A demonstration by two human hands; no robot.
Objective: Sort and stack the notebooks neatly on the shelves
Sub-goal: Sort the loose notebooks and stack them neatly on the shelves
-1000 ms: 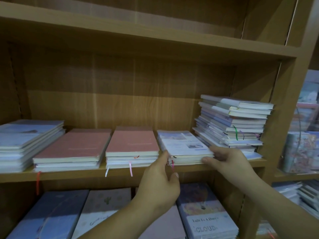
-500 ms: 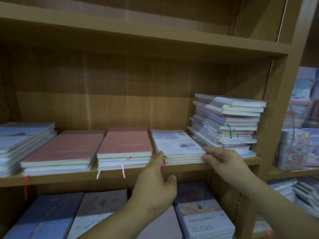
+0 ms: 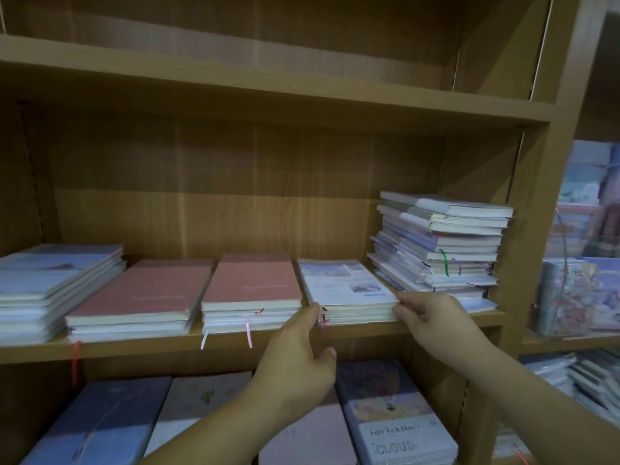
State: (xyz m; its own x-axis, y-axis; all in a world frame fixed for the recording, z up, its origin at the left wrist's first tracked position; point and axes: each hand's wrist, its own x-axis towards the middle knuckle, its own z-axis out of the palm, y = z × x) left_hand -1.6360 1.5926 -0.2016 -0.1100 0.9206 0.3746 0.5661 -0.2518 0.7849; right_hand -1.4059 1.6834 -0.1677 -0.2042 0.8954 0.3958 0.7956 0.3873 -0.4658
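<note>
Five stacks of notebooks lie on the shelf (image 3: 151,348). The tall stack (image 3: 439,243) is at far right and the blue stack (image 3: 50,280) at far left. Next come the left pink stack (image 3: 141,293) and the right pink stack (image 3: 251,280). The white stack (image 3: 345,286) lies between the right pink one and the tall one, at the front edge. My left hand (image 3: 295,350) presses straight fingers against its left front corner. My right hand (image 3: 432,313) pinches its right front corner.
</note>
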